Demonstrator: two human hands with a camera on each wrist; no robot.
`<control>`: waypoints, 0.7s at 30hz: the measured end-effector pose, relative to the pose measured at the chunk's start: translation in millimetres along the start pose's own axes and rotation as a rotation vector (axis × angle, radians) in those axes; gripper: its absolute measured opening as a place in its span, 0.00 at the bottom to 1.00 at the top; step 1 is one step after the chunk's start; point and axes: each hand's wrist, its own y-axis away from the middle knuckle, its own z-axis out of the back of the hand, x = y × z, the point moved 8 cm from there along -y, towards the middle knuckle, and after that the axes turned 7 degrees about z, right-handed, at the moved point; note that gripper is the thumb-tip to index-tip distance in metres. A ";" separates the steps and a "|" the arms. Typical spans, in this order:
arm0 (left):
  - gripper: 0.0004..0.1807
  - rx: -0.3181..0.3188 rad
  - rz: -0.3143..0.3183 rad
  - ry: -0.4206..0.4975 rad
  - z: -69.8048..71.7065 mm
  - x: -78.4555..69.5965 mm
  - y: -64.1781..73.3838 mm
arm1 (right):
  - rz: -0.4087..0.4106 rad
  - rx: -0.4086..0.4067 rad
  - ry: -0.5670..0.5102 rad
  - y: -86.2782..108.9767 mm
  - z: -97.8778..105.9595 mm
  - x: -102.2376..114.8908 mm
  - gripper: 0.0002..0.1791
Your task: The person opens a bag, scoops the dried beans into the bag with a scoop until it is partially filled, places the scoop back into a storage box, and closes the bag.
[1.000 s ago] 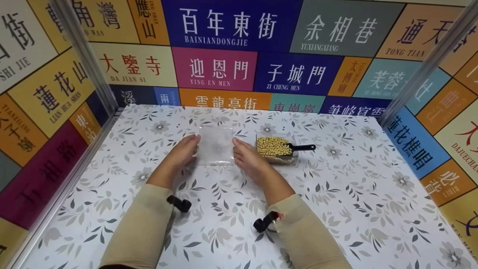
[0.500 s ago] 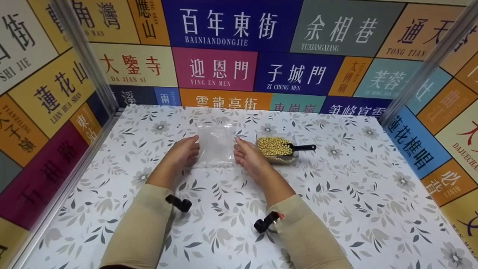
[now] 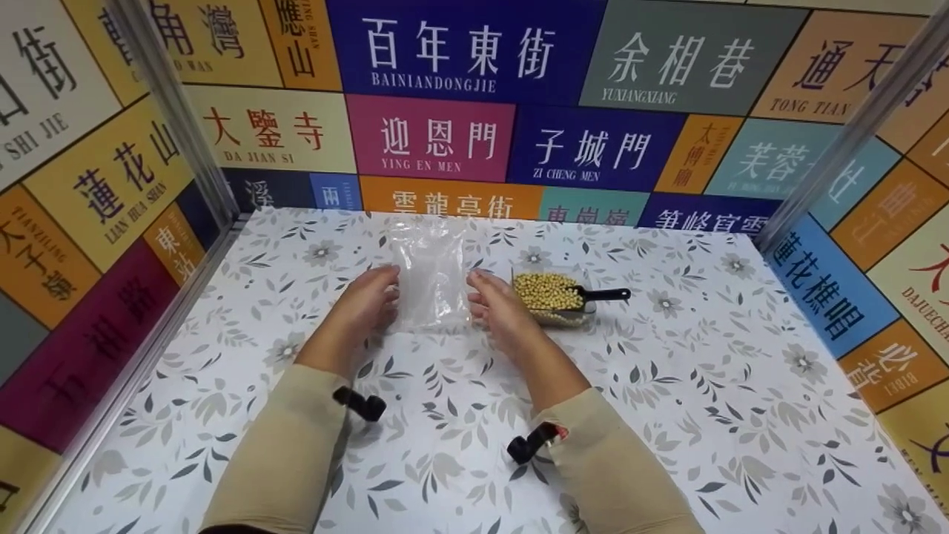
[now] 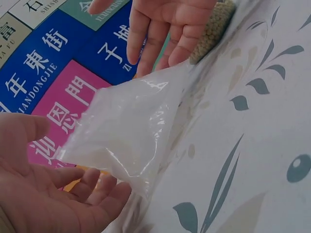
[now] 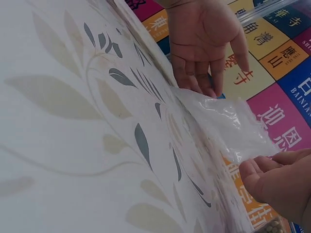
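Observation:
A clear plastic bag (image 3: 432,278) stands up from the table between the two hands, its upper edge at the far side. My left hand (image 3: 368,297) is at the bag's left side with loosely bent fingers; in the left wrist view these fingers (image 4: 92,187) are beside the bag's edge. On the opposite side is my right hand (image 3: 498,304), its fingers relaxed and close to the bag. Neither hand is seen to grip the bag; light contact with its edges is hard to judge. In the right wrist view the bag (image 5: 226,121) spans the space between both hands.
Right of the right hand stands a clear container (image 3: 567,319) of yellow beans (image 3: 547,289), with a black-handled scoop (image 3: 604,294) in it. The floral-covered table (image 3: 445,445) is enclosed by sign-covered walls (image 3: 460,52) at the back and sides.
The bag's upper edge has risen, so the bag looks taller and more upright. Both hands have stayed almost where they were at its sides. The container and scoop have not moved.

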 end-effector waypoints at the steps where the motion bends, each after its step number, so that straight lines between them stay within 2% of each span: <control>1: 0.34 -0.016 -0.025 -0.001 -0.2 -2.3 1.2 | 0.013 -0.005 0.012 0.5 1.0 1.8 0.35; 6: 0.29 -0.106 -0.159 -0.055 -0.7 -14.3 6.1 | 0.125 -0.042 0.066 2.1 5.5 13.0 0.33; 12: 0.25 -0.148 -0.225 -0.073 -6.3 -22.3 12.9 | 0.196 -0.085 0.109 6.5 12.5 23.5 0.29; 18: 0.20 -0.216 -0.354 -0.131 -15.2 -34.4 24.8 | 0.319 -0.210 0.257 11.4 28.2 37.1 0.21; 21: 0.17 -0.229 -0.418 -0.145 -21.4 -39.7 30.2 | 0.365 -0.261 0.283 14.8 35.6 42.9 0.17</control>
